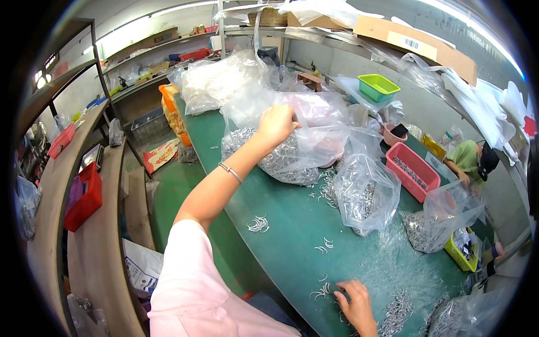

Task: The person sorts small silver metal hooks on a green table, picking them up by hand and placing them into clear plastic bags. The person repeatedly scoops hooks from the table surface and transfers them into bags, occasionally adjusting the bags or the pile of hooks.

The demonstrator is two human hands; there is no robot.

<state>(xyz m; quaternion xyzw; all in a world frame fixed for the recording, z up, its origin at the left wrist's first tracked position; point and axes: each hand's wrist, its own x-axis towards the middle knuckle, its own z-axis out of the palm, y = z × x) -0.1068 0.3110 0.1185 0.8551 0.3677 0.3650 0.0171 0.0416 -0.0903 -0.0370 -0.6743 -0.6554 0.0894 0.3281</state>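
Note:
My left hand (278, 123) reaches across the green table, closed on the upper edge of a clear plastic bag (314, 137). Small curved silver metal pieces (289, 163) fill the bottom of that bag. Nearer me, my right hand (357, 306) is over the tabletop with its fingers apart, and I see nothing held in it. Beside its fingertips lie a few loose curved pieces (322, 291). Farther up the table is another small cluster of pieces (259, 224), and a larger heap (397, 312) lies right of my right hand.
More clear bags of metal pieces (362, 194) (429, 230) stand on the table (303, 241). A pink bin (412, 171) and green trays (379, 87) (463, 253) sit along the right. Another person in a green shirt (465, 158) is at the right. Shelves (92, 241) line the left.

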